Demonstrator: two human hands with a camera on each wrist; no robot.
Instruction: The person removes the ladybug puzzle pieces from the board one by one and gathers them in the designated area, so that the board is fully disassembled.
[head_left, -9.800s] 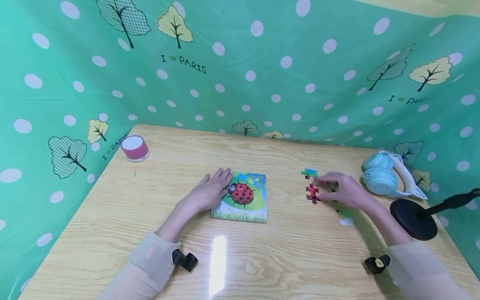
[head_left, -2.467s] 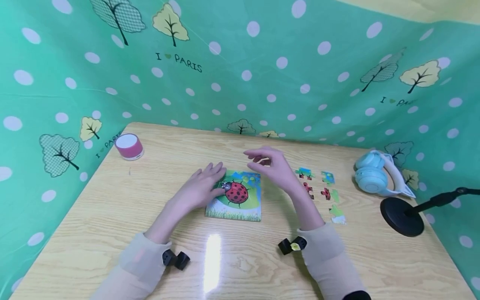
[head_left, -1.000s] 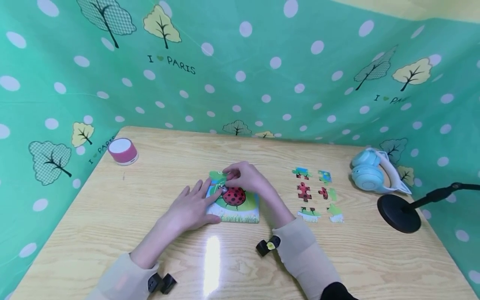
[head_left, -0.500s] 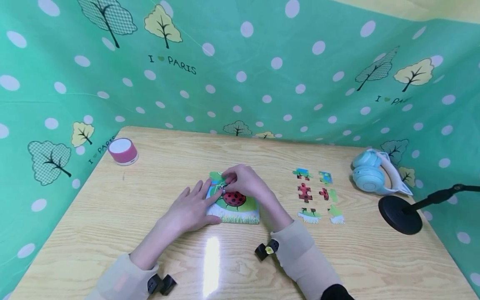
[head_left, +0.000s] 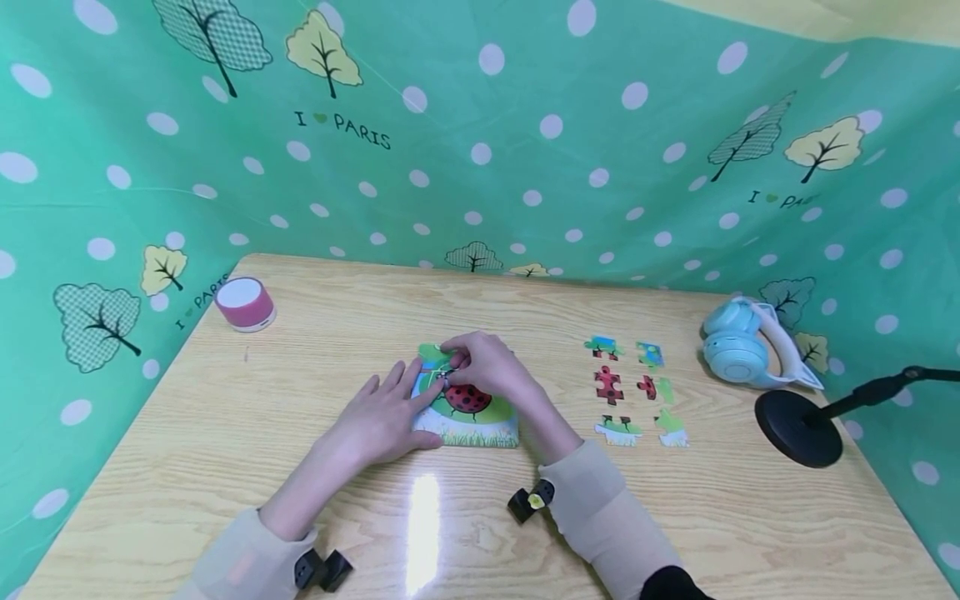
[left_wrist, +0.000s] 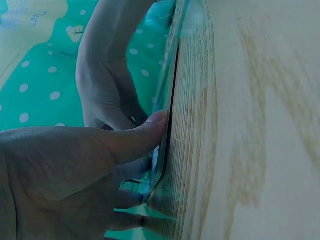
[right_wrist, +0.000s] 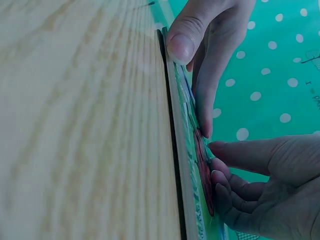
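A square ladybug puzzle board (head_left: 480,433) lies on the table in front of me. My left hand (head_left: 378,417) rests along its left side with fingers spread, the index fingertip at the ladybug's head and the thumb at the lower left edge. My right hand (head_left: 489,365) is over the upper part of the board, thumb and fingers curled together around a puzzle piece (head_left: 431,357), green and blue, at the top left corner. Those fingers partly hide it. In the right wrist view the curled right fingers (right_wrist: 222,175) meet the board's face beside the left index finger (right_wrist: 206,110).
Several loose puzzle pieces (head_left: 608,385) lie in two columns to the right of the board. Further right are blue cat-ear headphones (head_left: 735,350) and a black round stand base (head_left: 798,427). A pink speaker (head_left: 246,304) stands at the back left, before a green curtain (head_left: 420,200).
My right hand has moved left from the loose pieces onto the board. The left hand has shifted lower along its left side. Over the last second both hands have barely moved.
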